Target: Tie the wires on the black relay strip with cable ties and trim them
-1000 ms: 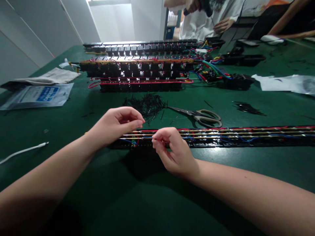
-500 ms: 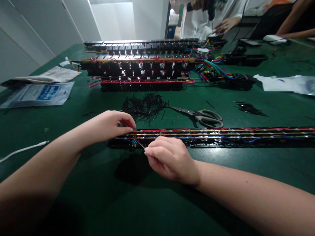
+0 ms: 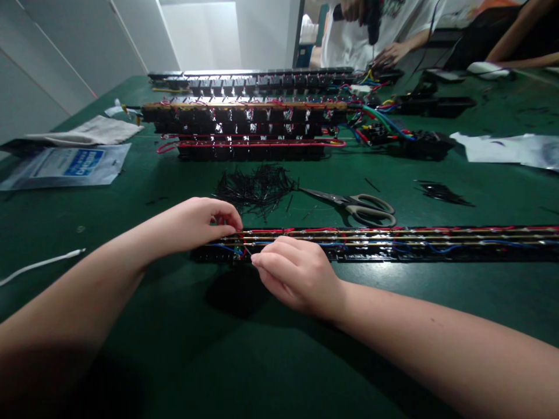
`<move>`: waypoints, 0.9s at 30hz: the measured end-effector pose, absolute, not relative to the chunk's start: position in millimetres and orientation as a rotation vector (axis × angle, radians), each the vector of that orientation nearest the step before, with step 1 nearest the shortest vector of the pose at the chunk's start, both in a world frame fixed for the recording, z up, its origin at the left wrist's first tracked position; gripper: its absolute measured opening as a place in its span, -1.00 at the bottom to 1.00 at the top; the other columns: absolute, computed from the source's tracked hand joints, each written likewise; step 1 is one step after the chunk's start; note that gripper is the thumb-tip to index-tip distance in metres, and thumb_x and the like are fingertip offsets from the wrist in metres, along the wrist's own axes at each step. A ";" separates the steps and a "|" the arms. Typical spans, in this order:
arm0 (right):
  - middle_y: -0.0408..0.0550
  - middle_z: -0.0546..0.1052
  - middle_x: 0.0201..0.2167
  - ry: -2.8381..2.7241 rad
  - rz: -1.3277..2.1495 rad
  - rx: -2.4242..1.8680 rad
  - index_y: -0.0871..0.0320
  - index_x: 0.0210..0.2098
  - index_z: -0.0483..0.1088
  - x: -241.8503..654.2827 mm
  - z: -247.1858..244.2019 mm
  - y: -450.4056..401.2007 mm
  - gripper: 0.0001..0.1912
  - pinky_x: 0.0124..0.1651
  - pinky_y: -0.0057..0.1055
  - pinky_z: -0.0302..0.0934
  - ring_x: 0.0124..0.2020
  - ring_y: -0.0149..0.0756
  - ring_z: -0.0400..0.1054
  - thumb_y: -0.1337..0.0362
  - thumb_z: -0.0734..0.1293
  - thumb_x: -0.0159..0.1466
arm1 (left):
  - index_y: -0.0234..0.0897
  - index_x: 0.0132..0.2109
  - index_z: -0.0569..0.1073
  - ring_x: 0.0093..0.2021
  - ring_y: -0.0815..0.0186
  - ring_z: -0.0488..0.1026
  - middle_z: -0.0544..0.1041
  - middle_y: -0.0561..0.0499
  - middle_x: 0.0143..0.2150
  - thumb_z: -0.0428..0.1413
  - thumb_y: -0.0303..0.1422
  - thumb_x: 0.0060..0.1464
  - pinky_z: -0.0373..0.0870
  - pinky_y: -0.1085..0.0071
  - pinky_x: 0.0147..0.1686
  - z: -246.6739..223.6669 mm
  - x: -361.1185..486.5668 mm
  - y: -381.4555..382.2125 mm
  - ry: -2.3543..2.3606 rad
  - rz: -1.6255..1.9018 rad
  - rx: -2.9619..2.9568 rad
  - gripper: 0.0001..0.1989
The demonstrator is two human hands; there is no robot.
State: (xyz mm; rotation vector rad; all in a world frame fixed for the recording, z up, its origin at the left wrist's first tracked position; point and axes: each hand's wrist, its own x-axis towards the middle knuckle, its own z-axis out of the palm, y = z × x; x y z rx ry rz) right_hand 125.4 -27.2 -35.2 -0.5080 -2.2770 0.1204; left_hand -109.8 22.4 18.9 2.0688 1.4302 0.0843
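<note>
A long black strip assembly [image 3: 375, 251] with brass-coloured rails and red and blue wires lies across the table in front of me. At its left end my left hand [image 3: 212, 221] is closed in a pinch, thumb and fingertip meeting at the strip's back edge beside a red wire; what they hold is too small to make out. My right hand [image 3: 297, 270] is closed, pinching a thin grey rod-like tool [image 3: 248, 250]. That tool's tip reaches the wires near my left fingertips, and most of its length is hidden in the hand.
Behind the strip lie scissors [image 3: 362, 206], a pile of black cut pieces [image 3: 257, 189] and a smaller pile [image 3: 443, 192]. Farther back stand several wired black assemblies [image 3: 244, 119]. A plastic bag [image 3: 74, 166] and white cable [image 3: 41, 266] lie left. A person holds a power drill [image 3: 372, 26] across the table.
My right hand has shifted slightly left and up, so less of the thin tool shows. My left hand has barely moved. Across the table, the drill and the person's hand have moved a little.
</note>
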 end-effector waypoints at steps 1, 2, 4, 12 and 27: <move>-0.06 0.56 -0.35 -2.287 0.113 -0.509 0.21 -0.25 0.43 124.9 -34.9 -27.1 -0.89 -0.23 -0.41 0.27 -0.34 -0.37 0.34 0.40 0.26 0.37 | -0.09 -0.17 0.58 -0.17 0.29 0.52 0.62 0.13 -0.20 0.07 -0.12 0.05 0.39 0.41 -0.11 18.8 -110.6 22.7 1.428 0.082 2.074 -0.71; -0.06 0.55 -0.35 -2.295 0.102 -0.514 0.20 -0.27 0.44 124.1 -34.9 -26.9 -0.87 -0.23 -0.40 0.26 -0.35 -0.36 0.32 0.39 0.25 0.37 | -0.09 -0.17 0.58 -0.16 0.28 0.52 0.62 0.12 -0.19 0.07 -0.11 0.06 0.39 0.40 -0.11 18.9 -111.5 23.1 1.426 0.077 2.080 -0.70; -0.07 0.55 -0.36 -2.311 0.071 -0.531 0.19 -0.28 0.44 121.9 -35.6 -26.2 -0.84 -0.22 -0.37 0.25 -0.34 -0.35 0.30 0.38 0.23 0.39 | -0.10 -0.16 0.58 -0.16 0.27 0.52 0.62 0.10 -0.19 0.07 -0.10 0.07 0.39 0.40 -0.12 19.5 -113.3 23.7 1.425 0.070 2.089 -0.69; -0.07 0.54 -0.35 -2.365 -0.061 -0.656 0.15 -0.31 0.46 112.5 -38.3 -25.3 -0.77 -0.22 -0.30 0.11 -0.30 -0.29 0.26 0.32 0.21 0.42 | -0.11 -0.17 0.58 -0.25 0.26 0.54 0.62 0.08 -0.25 0.07 -0.10 0.09 0.40 0.43 -0.24 20.7 -113.5 21.8 1.437 0.121 2.054 -0.70; -0.04 0.55 -0.28 -2.446 0.008 -0.803 0.16 -0.29 0.41 93.6 -23.8 -8.3 -0.85 -0.17 -0.30 0.05 -0.22 -0.24 0.27 0.34 0.23 0.38 | -0.25 -0.12 0.50 -0.30 0.29 0.57 0.61 0.05 -0.36 0.18 -0.17 -0.06 0.46 0.43 -0.27 6.1 -104.4 21.2 1.365 0.468 1.694 -0.64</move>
